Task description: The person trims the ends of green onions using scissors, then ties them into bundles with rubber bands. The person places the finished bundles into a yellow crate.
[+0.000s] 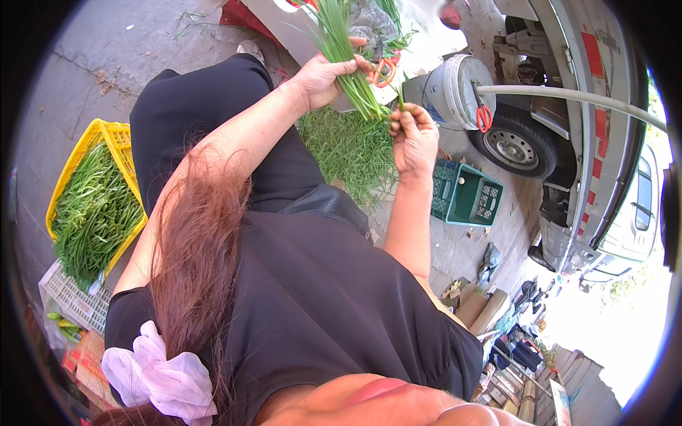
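Observation:
My left hand (322,80) is closed around a bunch of long green chives (343,69), its cut ends slanting down toward the right. At those ends, my right hand (413,130) pinches a thin green stalk (400,98) between thumb and fingertips. Orange looped handles (384,73), apparently of scissors, show just beyond the bunch. Below both hands a heap of loose green trimmings (346,152) covers the ground. To my left, a yellow plastic crate (120,141) holds a thick pile of chives (93,207).
A pale bucket (437,93) stands at right, with red-handled scissors (484,117) against it. Past it are a truck wheel (514,146) and a pale pole (570,95). A green crate (463,213) sits near my right forearm. A white crate (80,295) is lower left.

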